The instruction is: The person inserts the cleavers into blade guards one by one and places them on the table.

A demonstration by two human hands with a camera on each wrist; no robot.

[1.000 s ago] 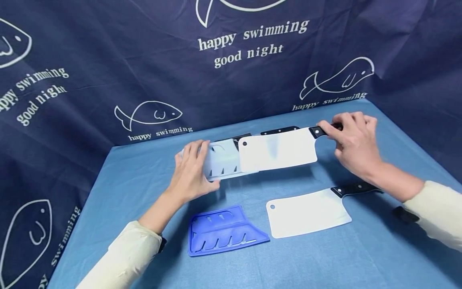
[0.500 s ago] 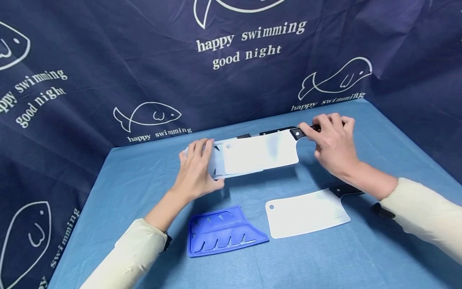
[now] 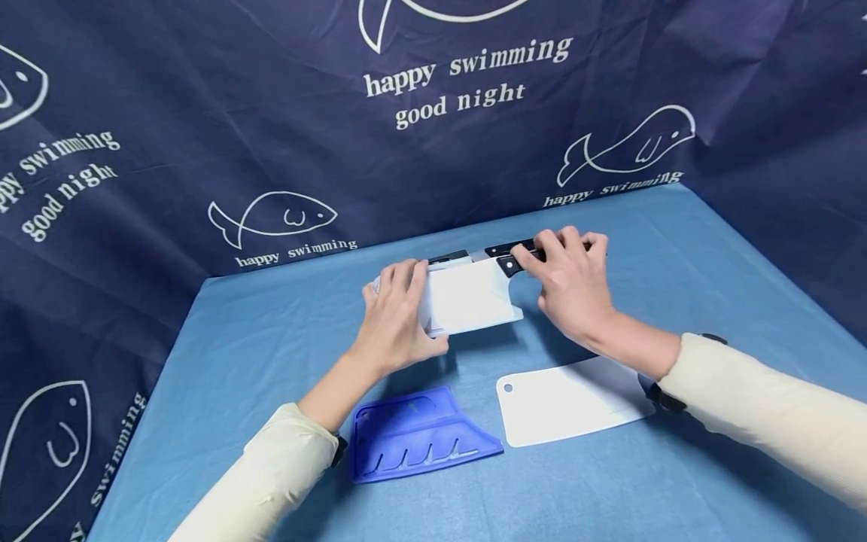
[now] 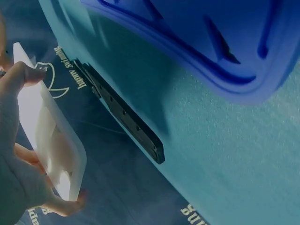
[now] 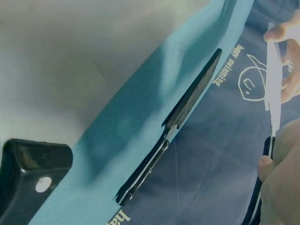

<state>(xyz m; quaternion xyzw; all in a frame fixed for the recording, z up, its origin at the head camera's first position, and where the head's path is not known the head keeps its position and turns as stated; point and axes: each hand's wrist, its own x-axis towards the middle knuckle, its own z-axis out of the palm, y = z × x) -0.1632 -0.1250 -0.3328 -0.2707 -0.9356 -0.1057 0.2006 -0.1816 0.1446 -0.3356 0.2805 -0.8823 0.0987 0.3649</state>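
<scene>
Left hand (image 3: 400, 316): pinches pale sheath (image 4: 63, 145)
Right hand (image 3: 572, 284): grips cleaver (image 3: 494, 282) by its handle (image 3: 512, 266)
Cleaver: raised, far middle, apparently mostly sheathed
Sheathing: seemingly the step; next probably needs straight leftward push

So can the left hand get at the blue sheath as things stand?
Probably not yet: the left hand grips the white sheath, though nothing visible lies over the blue sheath.

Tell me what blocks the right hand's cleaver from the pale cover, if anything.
Nothing visible does: the cleaver's blade appears largely inside the pale cover. The blue cover and second cleaver lie apart from both.
</scene>
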